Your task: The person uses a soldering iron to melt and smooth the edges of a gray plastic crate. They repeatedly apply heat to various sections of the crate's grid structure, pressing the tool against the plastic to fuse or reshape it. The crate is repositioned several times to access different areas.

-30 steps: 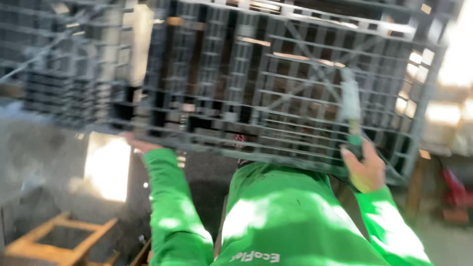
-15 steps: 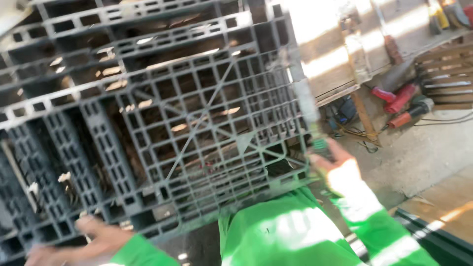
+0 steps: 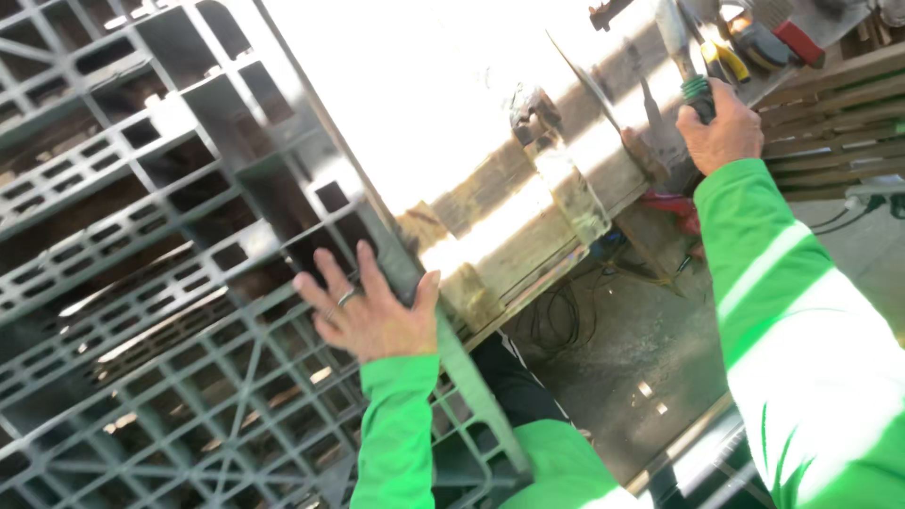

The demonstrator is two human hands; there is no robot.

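A large grey plastic pallet (image 3: 160, 283) stands on edge and fills the left half of the head view. My left hand (image 3: 368, 311), in a green sleeve and with a ring on one finger, lies flat with fingers spread against the pallet's right edge. My right hand (image 3: 721, 127) is raised at the upper right, closed around the green-and-black handle of a metal tool (image 3: 681, 52) whose pale blade points upward. The two hands are well apart.
A worn wooden workbench (image 3: 528, 217) in bright sun sits behind the pallet. Hand tools with red and yellow handles (image 3: 754, 42) lie at the top right. A wooden pallet (image 3: 830, 113) stands to the right. Black cables (image 3: 566, 320) lie on the concrete floor.
The grey pallet has shifted from in front of me to my left. My left hand moved from its lower edge to its right edge. My right hand left the pallet and rose with the tool.
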